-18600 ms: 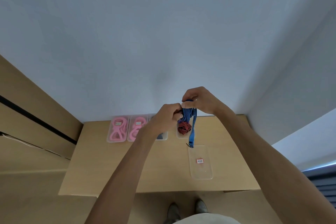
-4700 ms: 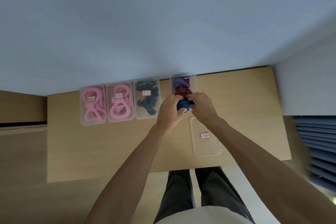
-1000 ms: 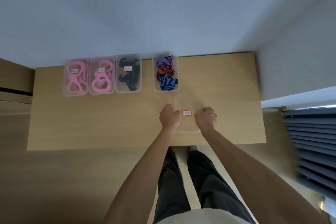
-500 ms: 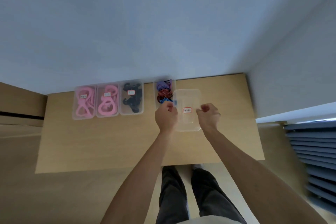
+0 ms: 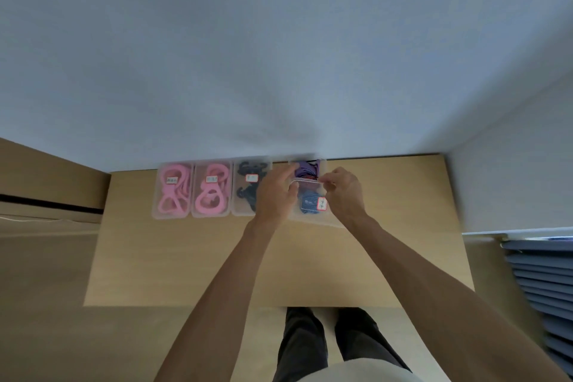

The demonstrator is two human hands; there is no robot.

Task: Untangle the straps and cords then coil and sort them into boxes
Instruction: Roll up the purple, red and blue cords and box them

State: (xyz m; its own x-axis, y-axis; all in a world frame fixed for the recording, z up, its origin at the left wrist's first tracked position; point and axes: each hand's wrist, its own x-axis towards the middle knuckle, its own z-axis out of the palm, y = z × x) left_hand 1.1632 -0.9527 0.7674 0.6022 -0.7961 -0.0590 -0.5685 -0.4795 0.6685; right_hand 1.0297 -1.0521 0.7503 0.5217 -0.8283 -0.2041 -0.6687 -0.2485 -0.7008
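The table [image 5: 186, 257], across the middle of the frame, has a pale wood-look top, matt and smooth. Along its far edge stand four boxes of clear, slightly frosted plastic; the two at the left [image 5: 171, 190] [image 5: 212, 189] hold pink cords with a smooth, rubbery-looking surface. The third box [image 5: 248, 187] holds matt black straps. Each bears a white paper label edged in red. The clear plastic lid [image 5: 310, 200], at centre, shows faint glossy highlights along its rim. Under it lies a woven cloth strap in blue [image 5: 307, 203], and a purple one [image 5: 305, 169] behind. The wall [image 5: 279, 56] above is matt and plain.
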